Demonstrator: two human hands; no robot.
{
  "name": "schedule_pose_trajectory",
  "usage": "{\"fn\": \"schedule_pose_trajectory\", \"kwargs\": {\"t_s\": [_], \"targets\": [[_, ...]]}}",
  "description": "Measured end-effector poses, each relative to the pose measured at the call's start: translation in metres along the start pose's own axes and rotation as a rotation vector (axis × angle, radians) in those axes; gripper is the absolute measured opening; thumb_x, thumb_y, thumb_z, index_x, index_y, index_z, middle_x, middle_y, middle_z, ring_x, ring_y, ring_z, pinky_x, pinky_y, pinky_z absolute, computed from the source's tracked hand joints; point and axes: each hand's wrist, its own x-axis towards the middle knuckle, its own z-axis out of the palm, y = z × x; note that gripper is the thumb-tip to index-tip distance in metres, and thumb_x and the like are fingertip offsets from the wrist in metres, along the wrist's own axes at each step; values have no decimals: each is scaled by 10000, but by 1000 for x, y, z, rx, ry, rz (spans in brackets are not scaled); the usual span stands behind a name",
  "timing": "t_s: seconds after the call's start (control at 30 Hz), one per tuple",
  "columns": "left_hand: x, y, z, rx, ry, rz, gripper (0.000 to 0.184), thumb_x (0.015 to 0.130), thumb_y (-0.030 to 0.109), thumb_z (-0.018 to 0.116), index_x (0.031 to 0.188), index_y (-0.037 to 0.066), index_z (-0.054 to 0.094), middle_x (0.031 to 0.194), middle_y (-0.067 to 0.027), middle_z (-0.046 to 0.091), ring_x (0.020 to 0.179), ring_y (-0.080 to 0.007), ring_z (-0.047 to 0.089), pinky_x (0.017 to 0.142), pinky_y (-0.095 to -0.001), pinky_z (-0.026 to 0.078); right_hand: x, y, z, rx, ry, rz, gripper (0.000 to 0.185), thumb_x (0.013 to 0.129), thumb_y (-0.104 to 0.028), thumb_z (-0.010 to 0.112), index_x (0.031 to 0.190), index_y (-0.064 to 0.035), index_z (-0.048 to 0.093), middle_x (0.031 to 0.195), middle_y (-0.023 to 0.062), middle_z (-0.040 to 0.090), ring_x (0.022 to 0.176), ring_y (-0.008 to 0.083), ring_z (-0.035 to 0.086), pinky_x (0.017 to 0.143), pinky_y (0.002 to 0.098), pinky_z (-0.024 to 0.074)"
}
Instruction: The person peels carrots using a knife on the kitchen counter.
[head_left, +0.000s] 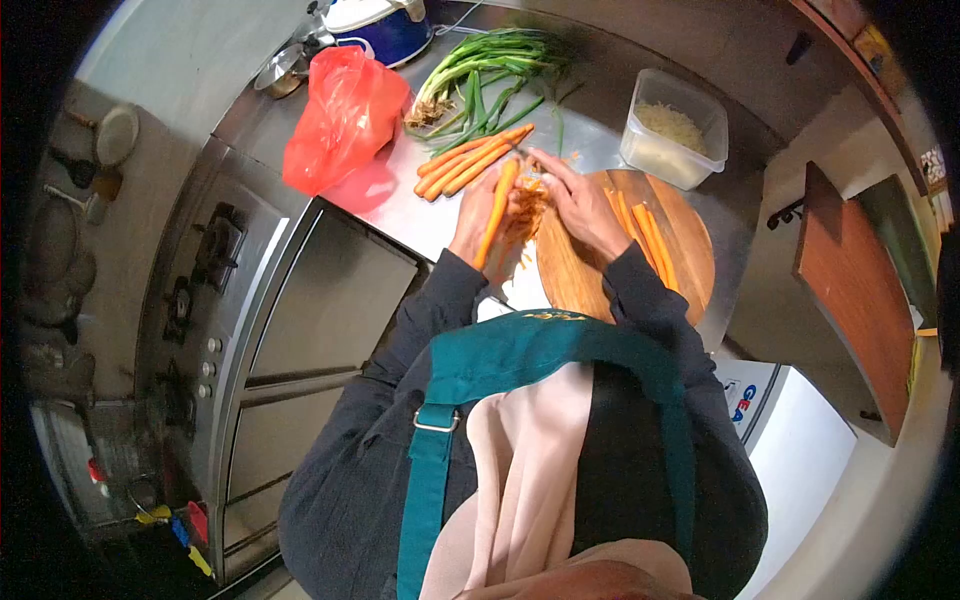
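Note:
My left hand (pixel 476 215) is closed around a carrot (pixel 497 212), which points down toward my sleeve. Beside it, my right hand (pixel 582 203) is curled at the carrot's upper end, at the left edge of a round wooden cutting board (pixel 575 270). A small dark tool seems to show by its fingertips, too small to name. Orange carrot peelings (pixel 528 215) lie below and between my hands. Several slim orange carrots (pixel 652 240) rest on the board. More whole carrots (pixel 470 165) lie in a row just beyond my left hand.
Spring onions (pixel 500 65) lie behind the carrots. A red plastic bag (pixel 345 120) sits at left, near a blue pot-like appliance (pixel 385 38). A clear plastic container (pixel 690 135) with pale shreds stands behind the board. The stove (pixel 205 270) is far left; a white appliance (pixel 800 440) stands right.

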Motion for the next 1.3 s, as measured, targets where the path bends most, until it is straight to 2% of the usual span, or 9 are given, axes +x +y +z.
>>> {"fn": "schedule_pose_trajectory", "kwargs": {"t_s": [0.1, 0.3, 0.53, 0.63, 0.77, 1.03, 1.13, 1.2, 1.3], "targets": [[20, 2, -14, -35, 35, 65, 259, 906, 310, 466, 930, 60, 533, 697, -16, 526, 532, -59, 485, 405, -170, 392, -20, -25, 9, 31, -112, -127, 383, 890, -148, 426, 1272, -167, 438, 1130, 185, 546, 1032, 311, 540, 850, 350, 428], [12, 18, 1, -6, 3, 152, 340, 848, 399, 551, 893, 62, 536, 680, -23, 531, 498, -67, 478, 388, -178, 389, -31, -25, 19, 37, -194, -48, 372, 892, -144, 430, 1260, -185, 458, 1034, 187, 586, 946, 313, 571, 800, 343, 448], [14, 16, -1, -62, -92, 131, 316, 849, 373, 562, 914, 63, 547, 686, -26, 515, 533, -78, 485, 420, -189, 388, -27, -27, 18, 47, -115, -78, 363, 889, -124, 435, 1248, -163, 472, 1115, 159, 563, 1002, 300, 556, 824, 341, 445], [10, 14, 17, -110, 40, 153, 255, 897, 296, 500, 942, 49, 546, 728, 4, 512, 573, -82, 488, 473, -202, 408, -21, -24, 18, 5, -36, -130, 372, 885, -124, 444, 1253, -166, 468, 1059, 170, 582, 955, 311, 567, 805, 350, 450], [14, 7, 16, -228, -28, 114, 217, 908, 249, 481, 993, 56, 536, 771, 10, 526, 627, -69, 503, 529, -216, 427, -15, -16, 15, 1, -15, -105, 388, 877, -123, 453, 1259, -190, 462, 963, 183, 595, 869, 321, 573, 760, 366, 453], [5, 8, 16, -123, -30, 102, 240, 890, 294, 513, 928, 61, 557, 689, 13, 519, 511, -38, 459, 400, -166, 374, -3, 3, 16, -98, 37, -110, 401, 872, -131, 459, 1264, -214, 455, 887, 190, 589, 810, 331, 566, 728, 383, 452], [4, 8, 14, -159, -47, 60, 215, 905, 261, 484, 930, 54, 533, 709, 1, 536, 487, -52, 463, 380, -160, 379, -2, 3, 17, -106, 107, -200, 393, 872, -146, 460, 1258, -218, 461, 914, 185, 592, 827, 337, 563, 735, 388, 451], [1, 10, 15, -141, -20, 48, 191, 909, 234, 471, 947, 52, 514, 720, -8, 535, 492, -66, 468, 383, -166, 382, 0, 1, 14, -151, 5, -54, 398, 875, -153, 448, 1266, -228, 450, 998, 175, 591, 900, 338, 556, 768, 385, 449], [-3, 13, 19, -117, 51, 43, 171, 909, 211, 464, 959, 52, 501, 727, -12, 519, 501, -77, 461, 393, -172, 377, 2, 6, 18, -130, 34, -117, 414, 874, -153, 437, 1280, -238, 428, 1045, 173, 581, 935, 336, 552, 780, 392, 451]]}}
